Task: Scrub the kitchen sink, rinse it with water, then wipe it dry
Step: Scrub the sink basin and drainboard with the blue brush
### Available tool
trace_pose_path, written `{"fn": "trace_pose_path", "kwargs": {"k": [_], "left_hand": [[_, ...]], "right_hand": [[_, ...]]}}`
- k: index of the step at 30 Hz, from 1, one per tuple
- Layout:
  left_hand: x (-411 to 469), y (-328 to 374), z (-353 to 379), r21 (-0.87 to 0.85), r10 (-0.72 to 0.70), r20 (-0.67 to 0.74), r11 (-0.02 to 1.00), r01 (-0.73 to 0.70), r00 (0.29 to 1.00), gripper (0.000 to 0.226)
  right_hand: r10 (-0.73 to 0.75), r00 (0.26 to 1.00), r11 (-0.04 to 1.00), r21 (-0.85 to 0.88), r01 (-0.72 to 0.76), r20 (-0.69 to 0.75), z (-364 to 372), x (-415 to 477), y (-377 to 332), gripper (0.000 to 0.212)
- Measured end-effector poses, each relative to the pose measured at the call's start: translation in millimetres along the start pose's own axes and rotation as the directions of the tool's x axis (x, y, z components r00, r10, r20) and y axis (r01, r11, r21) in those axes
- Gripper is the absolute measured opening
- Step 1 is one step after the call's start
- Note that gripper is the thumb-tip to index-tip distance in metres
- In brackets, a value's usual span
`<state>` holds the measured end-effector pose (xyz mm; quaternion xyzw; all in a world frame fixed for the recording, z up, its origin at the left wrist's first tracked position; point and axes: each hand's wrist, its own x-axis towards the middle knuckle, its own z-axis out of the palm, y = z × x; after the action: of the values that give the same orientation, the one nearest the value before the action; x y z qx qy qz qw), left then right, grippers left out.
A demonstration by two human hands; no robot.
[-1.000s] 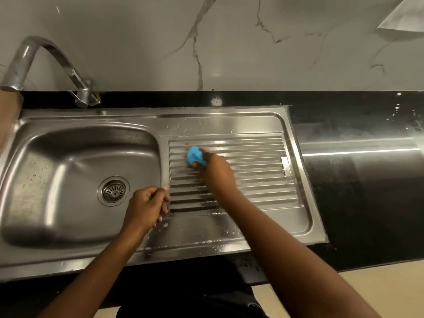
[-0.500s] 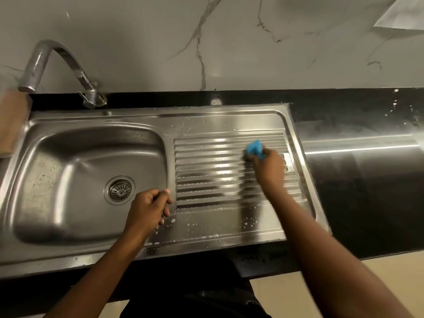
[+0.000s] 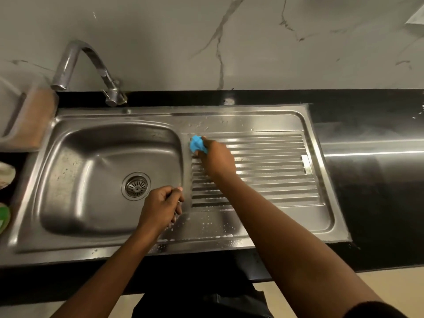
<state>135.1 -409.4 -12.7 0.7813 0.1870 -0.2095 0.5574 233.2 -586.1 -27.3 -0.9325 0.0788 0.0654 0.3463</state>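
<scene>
A stainless steel sink (image 3: 96, 125) with a round drain (image 3: 136, 186) fills the middle of the head view, its ribbed drainboard (image 3: 275, 171) to the right. My right hand (image 3: 216, 158) presses a blue scrubber (image 3: 197, 144) on the far left corner of the drainboard. My left hand (image 3: 161, 206) rests curled on the ridge between basin and drainboard, with nothing visible in it. Soap specks dot the front of the drainboard. The tap (image 3: 78, 63) arches over the basin's back left; no water runs.
Black countertop (image 3: 378, 180) runs to the right of the sink, with a marble wall (image 3: 252, 42) behind. At the far left stand a brown board-like object (image 3: 39, 118), a white dish (image 3: 5, 175) and something green (image 3: 3, 218).
My right hand swept the blue scrubber from the left of the drainboard to the right and back to the far left corner. My left hand stayed on the ridge.
</scene>
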Motion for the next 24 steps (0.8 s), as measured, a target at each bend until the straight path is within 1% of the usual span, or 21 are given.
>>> {"fn": "trace_pose_path", "kwargs": {"k": [3,6,9,11,13,17,20,22,24], "left_hand": [[1.7,-0.4,-0.2,0.000,0.004,0.017,1.000,-0.004,1.000,0.037],[1.5,-0.5,-3.0,0.004,0.011,0.042,1.000,-0.011,0.999,0.037],[2.2,-0.7,-7.6,0.006,0.019,0.047,1.000,-0.019,0.999,0.037],[2.6,-1.9,-11.3,-0.003,0.018,0.045,1.000,-0.018,0.999,0.036],[1.8,-3.2,-13.8,-0.001,0.016,0.045,1.000,-0.016,0.999,0.036],[1.0,-5.6,-17.2,0.004,0.014,0.049,1.000,-0.015,0.999,0.037],[0.5,-4.3,-17.5,0.013,0.016,0.038,1.000,-0.016,0.999,0.037],[-0.2,-3.7,-17.3,0.015,0.018,0.037,1.000,-0.018,0.999,0.036],[-0.2,-3.7,-17.6,0.017,0.018,0.044,1.000,-0.019,0.999,0.036]], "right_hand": [[0.137,0.984,0.988,0.084,-0.128,-0.113,-31.6,-5.0,45.4,0.041],[0.251,0.945,0.968,0.052,-0.246,-0.211,-75.1,-9.9,85.1,0.035],[0.322,0.912,0.947,0.059,-0.317,-0.254,-84.9,-9.8,94.4,0.031],[0.299,0.918,0.953,0.041,-0.299,-0.259,-68.8,-8.1,79.4,0.029],[0.250,0.938,0.968,0.041,-0.248,-0.239,-43.7,-5.9,56.9,0.030],[0.090,0.985,0.996,-0.009,-0.092,-0.146,7.4,-2.7,5.1,0.040],[-0.012,0.998,0.995,-0.098,0.006,-0.067,28.9,2.7,-23.6,0.048],[-0.035,0.998,0.990,-0.141,0.029,-0.043,30.7,7.7,-25.8,0.051],[-0.012,0.998,0.997,-0.082,0.007,-0.062,23.2,8.5,-12.1,0.051]]}}
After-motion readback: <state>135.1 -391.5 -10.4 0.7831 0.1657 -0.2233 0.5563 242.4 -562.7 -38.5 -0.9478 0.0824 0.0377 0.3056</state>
